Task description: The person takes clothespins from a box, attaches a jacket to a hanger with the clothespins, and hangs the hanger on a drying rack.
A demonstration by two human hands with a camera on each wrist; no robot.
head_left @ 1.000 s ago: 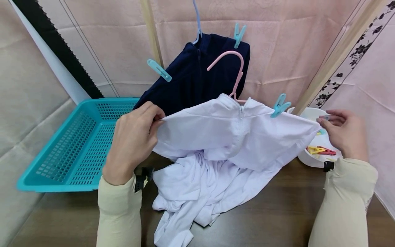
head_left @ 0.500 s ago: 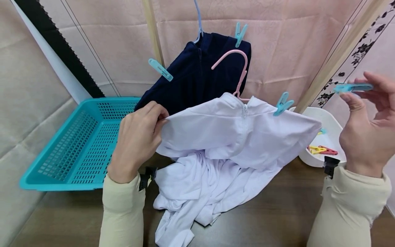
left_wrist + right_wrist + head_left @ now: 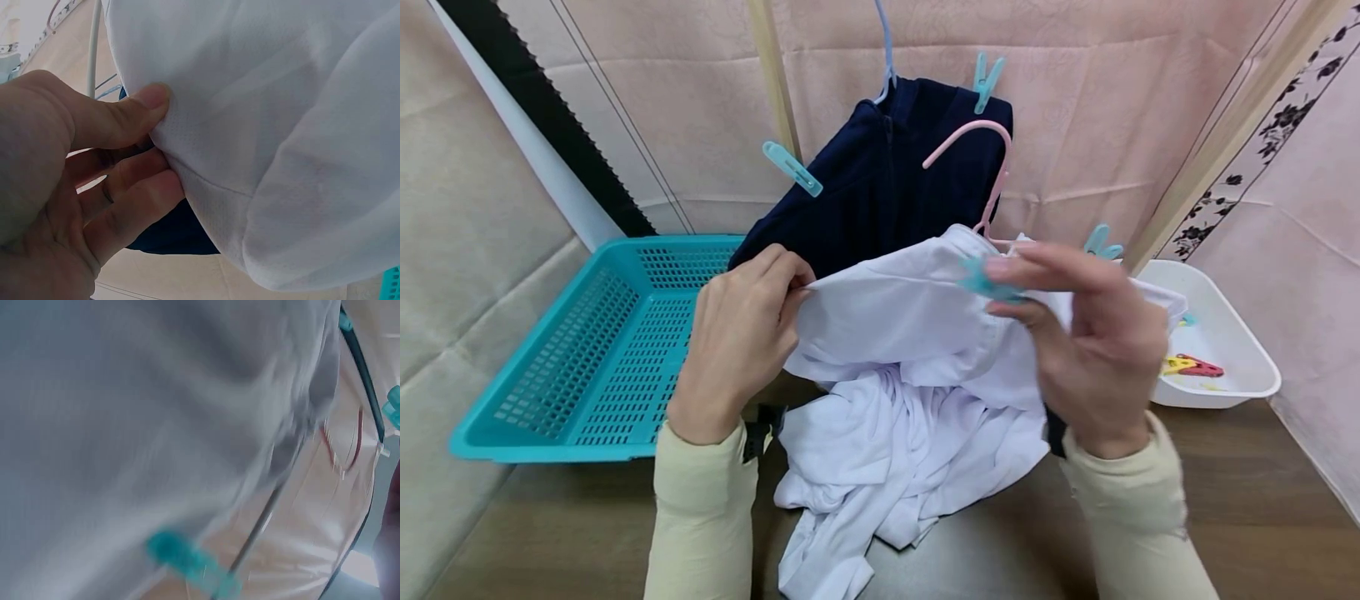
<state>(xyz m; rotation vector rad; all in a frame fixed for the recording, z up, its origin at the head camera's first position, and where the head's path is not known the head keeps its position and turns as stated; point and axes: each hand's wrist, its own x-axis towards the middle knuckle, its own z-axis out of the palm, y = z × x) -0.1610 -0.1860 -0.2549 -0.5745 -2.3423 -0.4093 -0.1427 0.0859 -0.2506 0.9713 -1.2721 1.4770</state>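
A white zip-neck top [image 3: 880, 325] hangs on a pink hanger [image 3: 1003, 167], its lower part bunched on the table. My left hand [image 3: 737, 342] pinches its left shoulder; the left wrist view shows the thumb [image 3: 147, 103] on one side of the cloth and fingers on the other. Motion-blurred, my right hand [image 3: 1097, 358] holds a light-blue clothespin [image 3: 988, 279] between thumb and fingers, in front of the top's collar. Another blue clothespin [image 3: 1101, 242] is clipped on the top's right shoulder, partly hidden behind that hand.
Behind the top hangs a navy garment [image 3: 880, 183] on a blue hanger [image 3: 886, 50], with a blue clothespin [image 3: 792, 168] on each shoulder. A turquoise basket [image 3: 550, 367] stands at left. At right, a white tub [image 3: 1247, 367] holds colored clothespins [image 3: 1195, 367]. Wooden posts [image 3: 1240, 125] rise nearby.
My right hand has lifted a blue clothespin from the tub's side and swung left with it, across the front of the white top. The left hand keeps its pinch, shifting slightly right.
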